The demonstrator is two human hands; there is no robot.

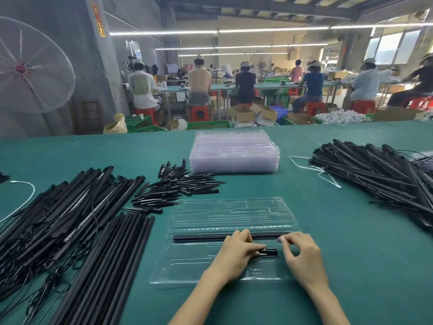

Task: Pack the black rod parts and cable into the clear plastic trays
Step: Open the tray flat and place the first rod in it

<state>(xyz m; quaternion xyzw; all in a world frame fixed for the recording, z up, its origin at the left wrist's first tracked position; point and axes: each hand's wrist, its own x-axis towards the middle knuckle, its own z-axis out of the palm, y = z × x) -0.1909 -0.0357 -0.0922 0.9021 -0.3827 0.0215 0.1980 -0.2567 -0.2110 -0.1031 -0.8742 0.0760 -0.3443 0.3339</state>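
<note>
A clear tray point(232, 214) lies open on the green worktop point(339, 266), its long side running left to right. One long rod point(201, 237) sits in a groove across the tray's middle, its long axis also left to right, one end near the tray's left edge and the other passing behind the hands. Just below it, a short black part point(269, 252) lies in a lower pocket, parallel to the rod, its blunt end pointing right.

The left hand point(236, 253) rests on the tray with fingers curled, its fingertips on the short part's left end and its upper fingers touching the rod. The right hand point(302, 254) hovers just right of the short part, thumb and forefinger drawn close together near the rod's right end; whether they pinch anything cannot be told. The short part lies between the two hands.

Left of the tray, a bundle of straight rods point(112, 261) points away from the person, tilted slightly right. Further left lies a heap of rods with cables point(54, 221). Above the tray's left corner is a pile of short pointed parts point(178, 186), mostly pointing right. A stack of trays point(234, 152) stands beyond the open tray. On the right, well apart, another rod-and-cable pile point(375, 177) fans out. Beyond the worktop, people sit at benches point(257, 86), and a fan point(25, 66) stands at left.
</note>
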